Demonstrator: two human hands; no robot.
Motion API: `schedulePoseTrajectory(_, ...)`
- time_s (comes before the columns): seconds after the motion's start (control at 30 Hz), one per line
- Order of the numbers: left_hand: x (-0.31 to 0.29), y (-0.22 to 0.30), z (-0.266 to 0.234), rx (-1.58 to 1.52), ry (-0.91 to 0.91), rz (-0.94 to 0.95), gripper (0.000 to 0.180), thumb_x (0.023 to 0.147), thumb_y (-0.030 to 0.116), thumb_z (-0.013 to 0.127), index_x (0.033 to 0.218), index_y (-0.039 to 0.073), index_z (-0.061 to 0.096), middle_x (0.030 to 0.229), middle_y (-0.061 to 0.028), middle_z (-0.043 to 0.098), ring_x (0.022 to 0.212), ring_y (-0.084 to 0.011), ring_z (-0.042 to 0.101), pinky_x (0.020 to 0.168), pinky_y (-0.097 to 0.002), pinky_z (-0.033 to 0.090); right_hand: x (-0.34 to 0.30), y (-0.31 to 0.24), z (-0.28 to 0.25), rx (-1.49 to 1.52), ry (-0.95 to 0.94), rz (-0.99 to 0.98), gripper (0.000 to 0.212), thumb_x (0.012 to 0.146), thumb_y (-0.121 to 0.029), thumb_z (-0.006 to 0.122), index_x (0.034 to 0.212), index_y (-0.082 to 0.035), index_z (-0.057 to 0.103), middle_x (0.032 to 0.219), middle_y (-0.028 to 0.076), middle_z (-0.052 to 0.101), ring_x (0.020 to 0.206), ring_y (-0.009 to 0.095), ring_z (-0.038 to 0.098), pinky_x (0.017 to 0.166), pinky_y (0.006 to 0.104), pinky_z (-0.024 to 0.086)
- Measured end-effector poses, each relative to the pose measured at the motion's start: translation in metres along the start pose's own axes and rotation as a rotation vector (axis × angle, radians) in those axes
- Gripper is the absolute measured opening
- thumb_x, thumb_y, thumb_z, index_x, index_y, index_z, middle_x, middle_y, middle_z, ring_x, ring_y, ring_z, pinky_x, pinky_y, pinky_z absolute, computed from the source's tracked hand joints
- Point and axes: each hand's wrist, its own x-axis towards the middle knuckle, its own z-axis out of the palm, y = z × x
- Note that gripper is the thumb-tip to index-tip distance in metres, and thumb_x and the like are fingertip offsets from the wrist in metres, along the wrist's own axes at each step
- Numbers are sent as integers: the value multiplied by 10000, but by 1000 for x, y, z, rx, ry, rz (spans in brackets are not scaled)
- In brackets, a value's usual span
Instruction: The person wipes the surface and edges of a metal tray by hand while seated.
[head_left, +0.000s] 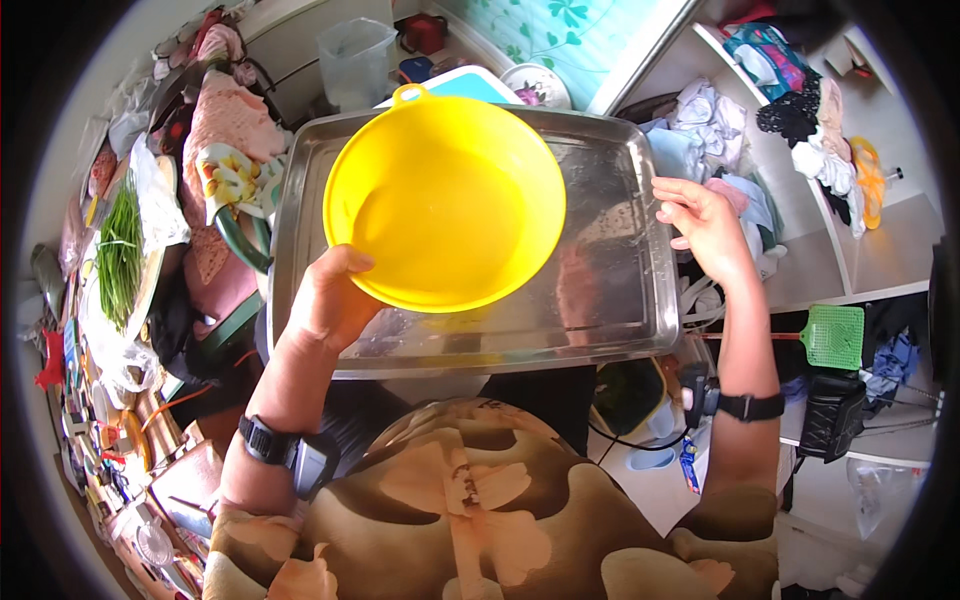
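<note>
- I see the left hand (335, 300) gripping the yellow basin (450, 200) by its rim, thumb inside.
- It's over the metal tray (620, 290).
- Right hand (705, 225): fingers slightly parted at the tray's right edge; contact, I can't tell.

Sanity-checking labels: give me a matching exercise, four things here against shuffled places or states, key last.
1. yellow basin
2. metal tray
3. right hand
4. green swatter

A. empty, by the tray's right rim
B. right of the right forearm
C. gripped at its rim by the left hand
D. beneath the basin

Pairs: 1-C, 2-D, 3-A, 4-B
</note>
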Motion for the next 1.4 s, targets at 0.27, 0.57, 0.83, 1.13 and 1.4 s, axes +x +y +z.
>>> schedulePoseTrajectory(0.27,11,-1,22,0,-47,-31,598,762,186,551,1322,21,424,1272,-148,532,1144,-314,526,953,-533,425,-53,-83,48,-350,32,-772,516,728,-166,773,1202,-65,595,1202,114,612,1044,206,617,839,317,531)
schedulePoseTrajectory(0.57,29,1,71,76,-238,-58,600,862,367,552,1357,63,404,1309,-138,516,1186,-297,515,961,-528,433,-52,-53,77,-505,175,-990,70,714,-76,687,717,-60,619,722,60,636,728,208,648,607,341,532)
schedulePoseTrajectory(0.83,51,-9,93,133,-201,2,961,833,631,564,1503,84,145,1535,-217,168,1399,-399,207,1090,-597,198,-81,-51,-9,-711,338,-798,135,703,-128,740,714,-72,617,668,91,625,654,268,640,586,378,517)
schedulePoseTrajectory(1.13,33,-4,21,722,50,133,565,875,393,594,1310,44,504,1233,-104,582,1154,-213,534,964,-367,382,-99,-3,-150,-836,604,-354,241,737,-237,728,897,-62,685,753,137,655,712,333,634,651,418,500)
schedulePoseTrajectory(1.4,15,6,-61,905,376,264,401,899,202,606,1243,3,562,1115,-98,642,1027,-169,591,918,-303,425,-98,54,-258,-1092,752,46,419,720,-308,730,1064,-72,682,981,152,681,946,323,634,845,412,484)
